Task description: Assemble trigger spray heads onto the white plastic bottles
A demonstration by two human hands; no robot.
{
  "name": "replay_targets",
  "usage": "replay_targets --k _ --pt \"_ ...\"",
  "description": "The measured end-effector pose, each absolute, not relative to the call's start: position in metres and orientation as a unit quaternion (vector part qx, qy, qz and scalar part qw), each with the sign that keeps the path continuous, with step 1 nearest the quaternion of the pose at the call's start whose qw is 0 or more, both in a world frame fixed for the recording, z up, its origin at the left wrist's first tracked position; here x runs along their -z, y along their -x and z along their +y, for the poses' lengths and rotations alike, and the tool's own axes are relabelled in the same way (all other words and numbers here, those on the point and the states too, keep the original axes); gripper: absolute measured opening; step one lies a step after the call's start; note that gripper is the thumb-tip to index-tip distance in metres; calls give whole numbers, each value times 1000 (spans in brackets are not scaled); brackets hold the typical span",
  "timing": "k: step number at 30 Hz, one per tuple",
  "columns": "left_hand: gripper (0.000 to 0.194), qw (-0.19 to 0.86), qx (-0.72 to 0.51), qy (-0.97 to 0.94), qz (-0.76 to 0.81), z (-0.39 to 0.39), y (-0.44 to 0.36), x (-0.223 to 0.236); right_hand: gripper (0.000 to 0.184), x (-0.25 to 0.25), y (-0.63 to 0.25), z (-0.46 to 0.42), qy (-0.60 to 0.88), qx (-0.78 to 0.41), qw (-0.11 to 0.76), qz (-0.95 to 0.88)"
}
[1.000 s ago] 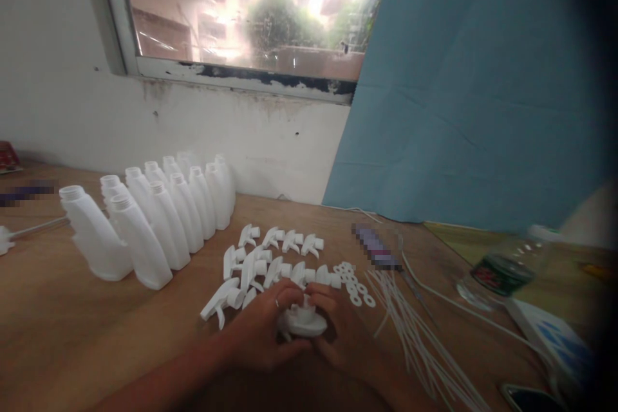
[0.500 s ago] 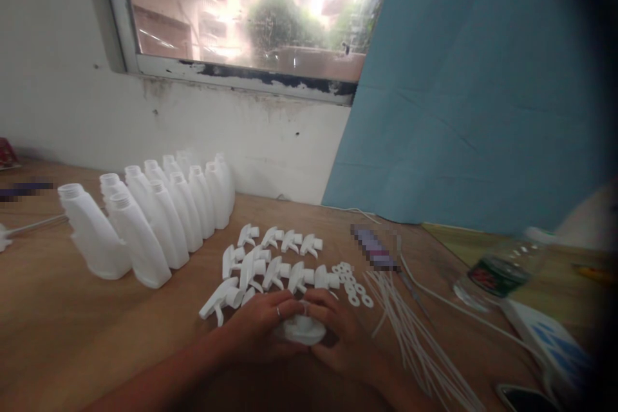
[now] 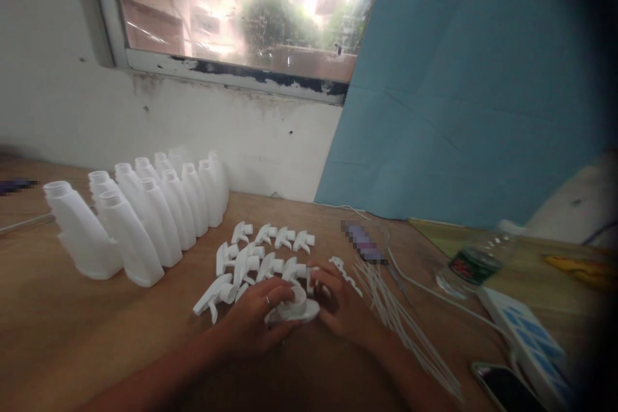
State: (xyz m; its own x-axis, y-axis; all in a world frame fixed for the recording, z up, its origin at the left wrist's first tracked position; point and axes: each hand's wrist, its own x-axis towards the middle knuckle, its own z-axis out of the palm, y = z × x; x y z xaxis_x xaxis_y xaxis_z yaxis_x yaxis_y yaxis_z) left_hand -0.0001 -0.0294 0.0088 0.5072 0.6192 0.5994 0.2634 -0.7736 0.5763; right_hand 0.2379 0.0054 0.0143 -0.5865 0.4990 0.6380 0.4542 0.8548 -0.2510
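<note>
My left hand (image 3: pixel 255 317) is closed around a white plastic bottle (image 3: pixel 298 315), seen from above with its round neck upward. Fingers of that hand lie across the neck, and much of the bottle is hidden. Just to its right is my right hand (image 3: pixel 340 302), fingers bent and thumb apart, over the right end of the nearer trigger heads. Its fingertips partly cover a white piece there; whether they touch it I cannot tell. Several white trigger spray heads (image 3: pixel 215 296) lie in rows ahead of both hands. Small white rings (image 3: pixel 344 267) sit partly behind the right hand.
Several white open-necked bottles (image 3: pixel 138 244) stand in rows at left. Thin white tubes (image 3: pixel 403 325) lie at right, beside a cable and a screwdriver-like tool (image 3: pixel 400 286). Farther right are a clear water bottle (image 3: pixel 476 264), a white power strip (image 3: pixel 524 335) and a phone (image 3: pixel 506 389).
My right hand has come off the white bottle and moved up to the nearer trigger heads. The bottle's neck now shows more, still in my left hand. The view has shifted slightly right.
</note>
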Motion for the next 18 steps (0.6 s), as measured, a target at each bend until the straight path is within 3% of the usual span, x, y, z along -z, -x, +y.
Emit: replay_targets --k 3,8,18 --pt "20 184 -413 -856 251 -31 -2 -6 38 -20 -274 29 378 12 353 -856" --pt "14 162 -364 -885 242 -38 -11 -3 20 -20 -345 60 587 3 237 -774" --pt "24 81 -275 -929 233 -43 -21 10 14 0 -369 72 642 -65 182 -742"
